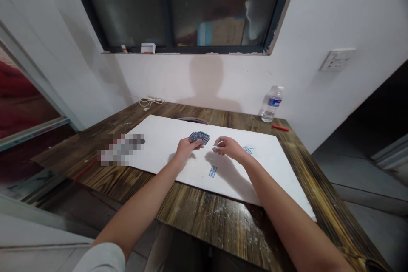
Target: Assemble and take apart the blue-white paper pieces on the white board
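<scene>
Your left hand (188, 148) clenches a fan of light, slippery playing cards (199, 137) above the white board (165, 136); your right hand (228, 148) pinches what looks like a thin card (218, 143) edge-on. Hold cards by their edges.

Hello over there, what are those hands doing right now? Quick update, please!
Left hand grasping a fan of blue-backed playing cards. Right hand pinching something thin and white. Blue-patterned pieces lying on the white board. Nothing in the way.
</scene>
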A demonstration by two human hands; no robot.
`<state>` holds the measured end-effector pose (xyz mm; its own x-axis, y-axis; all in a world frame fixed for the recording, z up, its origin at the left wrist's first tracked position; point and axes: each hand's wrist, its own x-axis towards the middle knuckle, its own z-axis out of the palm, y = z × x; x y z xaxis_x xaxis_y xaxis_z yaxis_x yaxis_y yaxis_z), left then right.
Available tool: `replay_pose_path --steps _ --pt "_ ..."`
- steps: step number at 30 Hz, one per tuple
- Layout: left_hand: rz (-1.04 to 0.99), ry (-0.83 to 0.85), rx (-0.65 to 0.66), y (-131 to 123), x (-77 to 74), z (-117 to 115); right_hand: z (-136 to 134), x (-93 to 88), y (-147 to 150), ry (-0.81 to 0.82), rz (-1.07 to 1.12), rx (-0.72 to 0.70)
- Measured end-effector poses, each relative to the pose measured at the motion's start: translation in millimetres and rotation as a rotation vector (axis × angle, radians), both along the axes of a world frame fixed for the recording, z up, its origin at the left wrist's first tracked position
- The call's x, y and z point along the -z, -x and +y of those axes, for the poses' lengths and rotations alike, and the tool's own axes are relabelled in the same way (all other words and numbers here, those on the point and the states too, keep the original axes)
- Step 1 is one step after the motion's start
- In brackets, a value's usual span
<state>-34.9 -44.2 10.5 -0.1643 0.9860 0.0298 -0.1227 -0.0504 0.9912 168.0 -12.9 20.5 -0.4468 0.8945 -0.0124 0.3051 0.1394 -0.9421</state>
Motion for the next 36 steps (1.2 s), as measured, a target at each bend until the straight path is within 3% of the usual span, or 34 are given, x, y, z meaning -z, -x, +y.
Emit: replay_pose_path --steps 7,12,17,24,36 --pt "0.031 0.044 -0.018 -1 -4.2 -5 -8 -3.0 11 -0.009 0.359 0.088" --pt "0.026 0.006 -0.062 0 -2.9 -4 -9 -0.1 16 -0.098 0.344 0.231" --pt "0.008 -0.009 -0.073 1 -1.4 -3 -18 4.1 24 -0.381 0.238 0.354" --pt "0.082 0.044 -0.1 2 3.4 -2 -32 22.3 23 -0.692 0.029 0.277" --pt "0.102 0.055 -0.133 2 2.3 -4 -28 30.8 25 -0.686 0.155 0.266"
